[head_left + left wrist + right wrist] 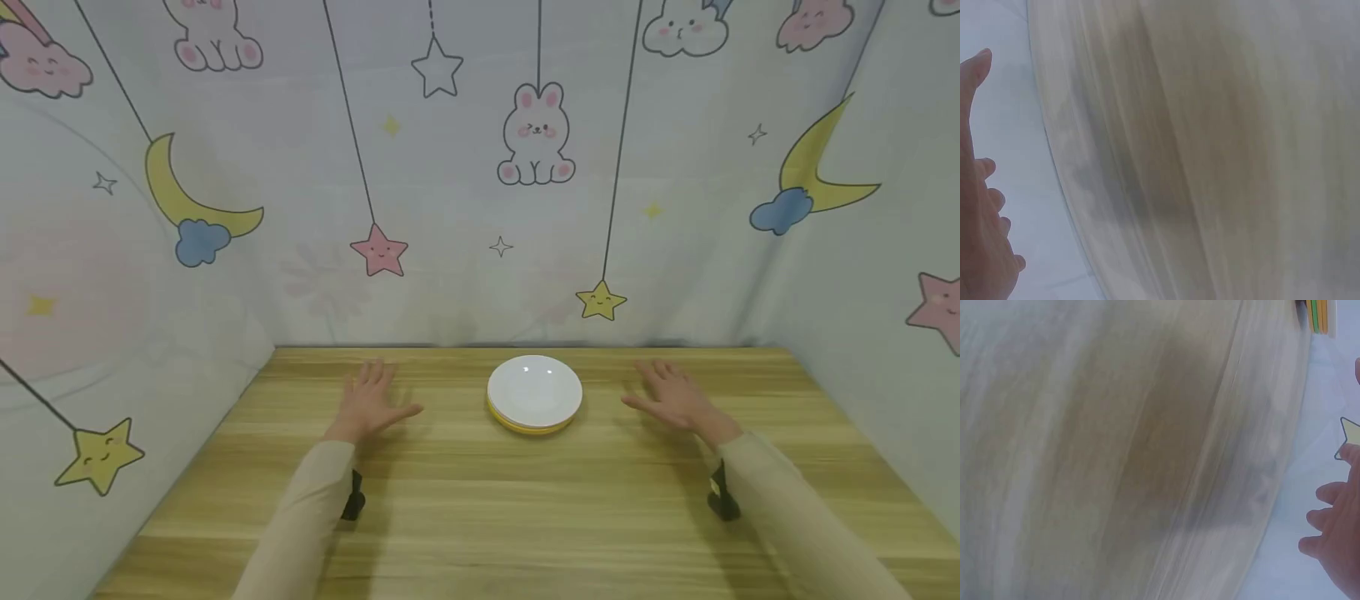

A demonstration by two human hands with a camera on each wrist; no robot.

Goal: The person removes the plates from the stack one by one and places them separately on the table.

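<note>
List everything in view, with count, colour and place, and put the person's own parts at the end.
Stack of dishes: one, number of dishes unclear; white on top, yellow beneath; far middle of the table.
Table: one, wood-toned, beneath the dishes.
Backdrop: pale, printed, behind and at both sides.
Printed moons: two, yellow, left and right on the backdrop.
Printed stars: several, yellow, pink and white, across the backdrop.
Printed rabbits: two, white and pink, upper backdrop, one cut off.
Wrist devices: two, black, one at each wrist.
Sleeves: two, beige, forearms.
Left hand: one, left of the dishes.
Right hand: one, right of the dishes.
</note>
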